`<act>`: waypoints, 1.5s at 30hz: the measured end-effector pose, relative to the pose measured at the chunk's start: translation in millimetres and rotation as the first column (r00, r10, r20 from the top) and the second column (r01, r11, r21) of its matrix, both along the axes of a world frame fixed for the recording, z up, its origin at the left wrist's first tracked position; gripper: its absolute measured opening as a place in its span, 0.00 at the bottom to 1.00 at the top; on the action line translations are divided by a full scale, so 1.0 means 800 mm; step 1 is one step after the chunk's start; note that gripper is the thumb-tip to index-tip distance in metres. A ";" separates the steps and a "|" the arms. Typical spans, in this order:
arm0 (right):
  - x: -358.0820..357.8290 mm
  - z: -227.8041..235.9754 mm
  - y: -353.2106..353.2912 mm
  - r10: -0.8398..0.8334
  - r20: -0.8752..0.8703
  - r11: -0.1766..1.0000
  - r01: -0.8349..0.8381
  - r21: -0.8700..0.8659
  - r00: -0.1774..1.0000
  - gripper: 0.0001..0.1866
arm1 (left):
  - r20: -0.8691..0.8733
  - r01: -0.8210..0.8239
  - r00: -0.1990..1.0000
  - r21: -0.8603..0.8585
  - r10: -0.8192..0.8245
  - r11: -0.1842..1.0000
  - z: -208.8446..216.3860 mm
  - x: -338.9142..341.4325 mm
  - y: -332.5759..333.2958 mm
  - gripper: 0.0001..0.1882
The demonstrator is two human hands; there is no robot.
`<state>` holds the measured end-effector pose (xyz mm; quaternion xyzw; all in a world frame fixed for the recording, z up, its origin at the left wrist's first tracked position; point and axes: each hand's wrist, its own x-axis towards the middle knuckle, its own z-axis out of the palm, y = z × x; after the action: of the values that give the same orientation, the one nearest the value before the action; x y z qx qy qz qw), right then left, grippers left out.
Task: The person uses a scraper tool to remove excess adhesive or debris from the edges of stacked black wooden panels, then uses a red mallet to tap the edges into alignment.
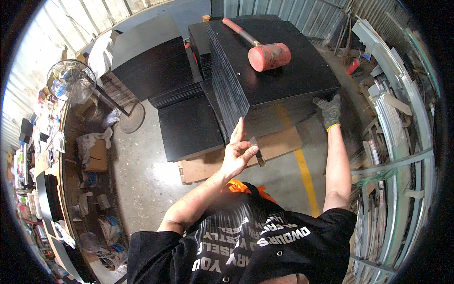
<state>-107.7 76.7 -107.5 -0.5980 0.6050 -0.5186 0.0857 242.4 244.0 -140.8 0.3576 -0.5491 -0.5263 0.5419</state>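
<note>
Panels: looked stiff, heavy stacked, best gripped at corners. Pinched knife-like tool in left hand; set gloved right hand at corner, couldn't tell finger spread.

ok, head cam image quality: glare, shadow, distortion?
Head view: upper-left wall nearly washed out, glare on the floor beside the low black stack. Head view: gloved right hand borders deep shadow. Head view: long strips at right bow with fisheye, corners black.
</note>
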 end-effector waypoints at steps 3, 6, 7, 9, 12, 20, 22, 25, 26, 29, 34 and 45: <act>-0.028 -0.009 -0.007 -0.023 -0.048 0.996 0.027 0.087 0.999 0.49 | 0.089 0.025 0.996 -0.052 -0.020 0.998 0.001 0.007 -0.002 0.11; 0.003 0.013 0.001 -0.047 -0.036 0.979 0.053 0.199 0.998 0.46 | 0.184 -0.032 0.981 -0.148 0.060 0.988 -0.007 0.011 -0.003 0.09; -0.016 0.002 -0.002 -0.029 -0.061 0.986 0.039 0.163 0.998 0.45 | 0.198 -0.031 0.978 -0.184 0.067 0.982 -0.010 0.005 -0.003 0.08; -0.055 -0.030 -0.020 0.005 -0.086 0.994 0.004 0.107 0.996 0.44 | 0.131 -0.023 0.990 -0.159 0.044 0.987 -0.011 -0.006 -0.003 0.07; -0.063 -0.035 -0.025 0.031 -0.045 0.995 -0.027 0.096 0.999 0.43 | 0.135 -0.067 0.986 -0.194 0.095 0.979 -0.010 -0.010 -0.002 0.07; -0.032 -0.007 -0.012 0.067 0.042 0.991 -0.071 0.110 0.997 0.43 | 0.371 -0.072 0.906 -0.338 0.203 0.938 -0.009 0.003 -0.010 0.08; -0.034 -0.008 -0.013 0.083 0.055 0.990 -0.089 0.114 0.995 0.43 | 0.412 -0.072 0.879 -0.383 0.240 0.921 -0.002 0.004 -0.011 0.08; -0.047 -0.015 -0.018 0.132 0.138 0.978 -0.152 0.142 0.981 0.42 | 0.488 -0.051 0.817 -0.471 0.308 0.881 0.008 0.007 -0.012 0.09; -0.051 -0.017 -0.021 0.121 0.134 0.975 -0.143 0.171 0.984 0.41 | 0.495 -0.044 0.818 -0.455 0.294 0.889 0.009 0.007 -0.012 0.08; -0.058 -0.022 -0.027 0.073 0.043 0.982 -0.079 0.173 0.996 0.41 | 0.521 -0.012 0.807 -0.456 0.278 0.890 0.014 0.008 -0.013 0.06; -0.068 -0.024 -0.028 0.110 0.043 0.973 -0.116 0.199 0.993 0.41 | 0.513 0.016 0.831 -0.412 0.217 0.911 0.008 0.017 -0.015 0.06; -0.029 -0.011 -0.002 0.032 0.681 0.934 -0.264 0.240 0.732 0.41 | 0.132 -0.051 0.989 -0.146 0.070 0.988 -0.025 0.036 -0.006 0.08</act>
<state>-130.6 75.2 -116.3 -0.3975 0.5597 -0.5837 0.4336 271.1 239.2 -160.9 0.3699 -0.6097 -0.4435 0.5429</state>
